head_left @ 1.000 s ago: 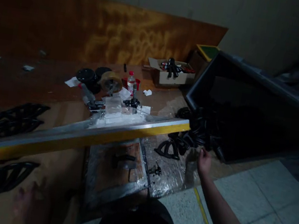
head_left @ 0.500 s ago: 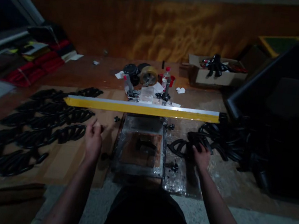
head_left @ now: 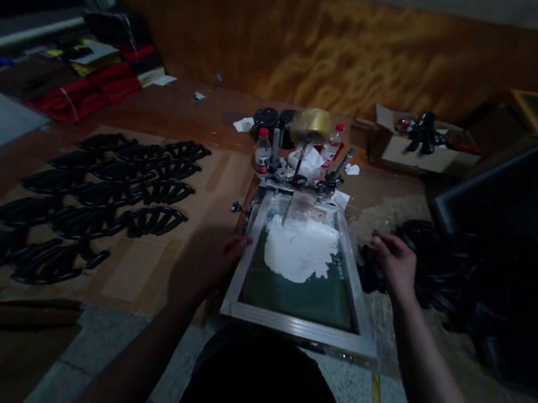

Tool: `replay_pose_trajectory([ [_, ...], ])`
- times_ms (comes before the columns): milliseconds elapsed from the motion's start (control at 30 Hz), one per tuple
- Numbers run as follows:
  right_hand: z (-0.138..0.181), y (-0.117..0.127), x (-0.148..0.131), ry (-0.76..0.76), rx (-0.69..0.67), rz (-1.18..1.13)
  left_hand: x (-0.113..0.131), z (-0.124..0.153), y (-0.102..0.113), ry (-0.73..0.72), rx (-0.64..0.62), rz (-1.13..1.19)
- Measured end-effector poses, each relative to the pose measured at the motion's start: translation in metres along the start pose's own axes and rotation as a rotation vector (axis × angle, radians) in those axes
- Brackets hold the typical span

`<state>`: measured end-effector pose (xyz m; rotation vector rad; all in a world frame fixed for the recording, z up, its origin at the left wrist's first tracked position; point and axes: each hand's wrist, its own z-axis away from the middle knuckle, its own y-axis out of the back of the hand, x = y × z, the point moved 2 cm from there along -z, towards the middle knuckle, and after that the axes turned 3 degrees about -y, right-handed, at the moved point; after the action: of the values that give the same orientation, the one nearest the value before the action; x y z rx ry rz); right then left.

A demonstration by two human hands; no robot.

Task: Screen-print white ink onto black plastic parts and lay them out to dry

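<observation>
A metal-framed printing screen (head_left: 298,328) lies flat in front of me. White ink (head_left: 299,250) is spread over the upper part of its green mesh (head_left: 295,296). My left hand (head_left: 220,258) is at the screen's left edge, its fingertips against or just beside the frame; shadow and blur hide its grip. Off the right edge, my right hand (head_left: 397,264) hangs with fingers stretched out and nothing visible in them. Below it lie dark plastic pieces (head_left: 370,270). The base beneath the screen is hidden.
Rows of black slotted, wing-shaped pieces (head_left: 88,211) lie on cardboard (head_left: 136,276) at left. A dark heap (head_left: 440,274) is at right beside a large black object (head_left: 519,252). Red-capped bottles (head_left: 262,153), a tape roll (head_left: 311,124) and a carton (head_left: 417,155) stand behind.
The screen has come down from its raised, edge-on position to lie flat. My left hand has moved right to its edge. My right hand has come off the black pieces. The view has shifted left.
</observation>
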<state>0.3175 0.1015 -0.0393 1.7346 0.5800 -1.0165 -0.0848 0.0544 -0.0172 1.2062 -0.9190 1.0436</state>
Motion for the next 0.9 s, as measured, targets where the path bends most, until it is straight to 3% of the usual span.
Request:
replay_pose_trajectory([
  [67, -0.001, -0.032, -0.049, 0.233, -0.081, 0.078, -0.03, 0.004, -0.01, 0.055, -0.054, 0.032],
  [167, 0.003, -0.083, -0.106, 0.511, -0.217, 0.406, -0.062, 0.001, -0.022, 0.091, -0.065, -0.012],
  [300, 0.019, -0.126, -0.124, 0.44, -0.536, 0.79, -0.083, -0.006, -0.027, 0.094, -0.072, -0.081],
  [400, 0.046, -0.13, -0.112, 0.429, -0.655, 0.848, -0.089, -0.008, -0.027, 0.077, -0.101, -0.074],
  [533, 0.082, -0.114, -0.098, 0.69, -0.86, 0.745, -0.093, -0.007, -0.029, 0.077, -0.087, -0.041],
  [633, 0.085, -0.105, -0.099, 0.788, -0.98, 0.654, -0.091, -0.007, -0.029, 0.1, -0.074, -0.047],
  [800, 0.082, -0.111, -0.098, 0.742, -0.754, 0.666, -0.083, -0.005, -0.029, 0.083, -0.08, 0.0],
  [900, 0.098, -0.111, -0.088, 0.796, -0.772, 0.616, -0.082, -0.004, -0.028, 0.11, -0.068, -0.005],
])
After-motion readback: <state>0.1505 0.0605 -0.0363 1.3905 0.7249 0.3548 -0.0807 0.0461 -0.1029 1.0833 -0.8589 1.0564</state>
